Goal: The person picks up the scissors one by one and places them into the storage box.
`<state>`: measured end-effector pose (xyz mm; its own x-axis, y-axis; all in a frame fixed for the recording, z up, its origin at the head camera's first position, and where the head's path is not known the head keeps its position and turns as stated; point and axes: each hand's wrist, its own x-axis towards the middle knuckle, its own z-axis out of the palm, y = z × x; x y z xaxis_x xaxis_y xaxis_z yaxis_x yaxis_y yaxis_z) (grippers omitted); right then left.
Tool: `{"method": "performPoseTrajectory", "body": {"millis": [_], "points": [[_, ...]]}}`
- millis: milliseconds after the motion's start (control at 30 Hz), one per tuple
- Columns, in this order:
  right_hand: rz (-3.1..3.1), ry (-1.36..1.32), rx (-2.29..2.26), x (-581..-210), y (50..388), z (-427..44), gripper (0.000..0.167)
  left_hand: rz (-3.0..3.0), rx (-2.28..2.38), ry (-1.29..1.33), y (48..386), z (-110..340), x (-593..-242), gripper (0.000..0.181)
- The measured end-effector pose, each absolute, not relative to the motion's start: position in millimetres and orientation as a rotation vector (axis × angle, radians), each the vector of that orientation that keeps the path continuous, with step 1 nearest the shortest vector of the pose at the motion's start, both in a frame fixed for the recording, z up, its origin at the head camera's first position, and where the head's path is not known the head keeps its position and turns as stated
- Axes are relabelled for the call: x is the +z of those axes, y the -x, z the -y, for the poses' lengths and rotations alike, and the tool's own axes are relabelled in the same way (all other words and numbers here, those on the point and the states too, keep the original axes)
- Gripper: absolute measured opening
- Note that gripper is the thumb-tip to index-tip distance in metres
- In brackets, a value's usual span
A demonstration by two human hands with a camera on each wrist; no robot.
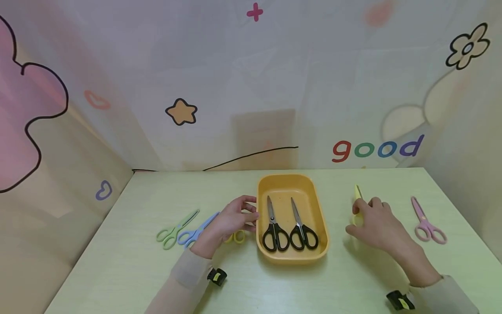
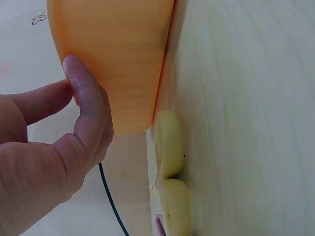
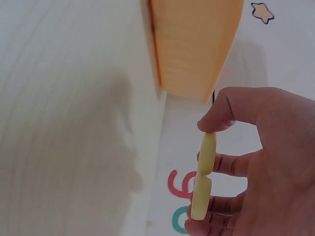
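A yellow-orange tray holds two pairs of black-handled scissors, lying side by side with blades pointing away. My left hand grips the tray's left rim, as the tray wall beside the fingers shows in the left wrist view. To the right of the tray, my right hand holds yellow scissors above the table. In the right wrist view their handle loops sit edge-on between thumb and fingers. Partly hidden behind my left wrist are other yellow scissors.
Green scissors and blue scissors lie on the table left of the tray. Pink scissors lie near the right edge. A printed cloth backdrop stands behind and at the sides of the pale table.
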<state>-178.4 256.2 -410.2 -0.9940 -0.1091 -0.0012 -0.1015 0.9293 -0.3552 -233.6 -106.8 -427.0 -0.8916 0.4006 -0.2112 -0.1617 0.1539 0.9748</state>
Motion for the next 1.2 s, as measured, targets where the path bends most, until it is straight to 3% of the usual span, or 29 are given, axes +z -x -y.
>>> {"method": "performPoseTrajectory", "body": {"millis": [467,1200], "points": [[-3.130,0.286,-0.612,-381.1,168.8,-218.1,0.035,-2.014,1.786,-0.222,233.9,106.4,-426.5,0.048],[-3.065,0.456,-0.592,-378.6,166.6,-159.9,0.034,-2.017,1.784,-0.209,232.4,106.7,-424.8,0.050]]}}
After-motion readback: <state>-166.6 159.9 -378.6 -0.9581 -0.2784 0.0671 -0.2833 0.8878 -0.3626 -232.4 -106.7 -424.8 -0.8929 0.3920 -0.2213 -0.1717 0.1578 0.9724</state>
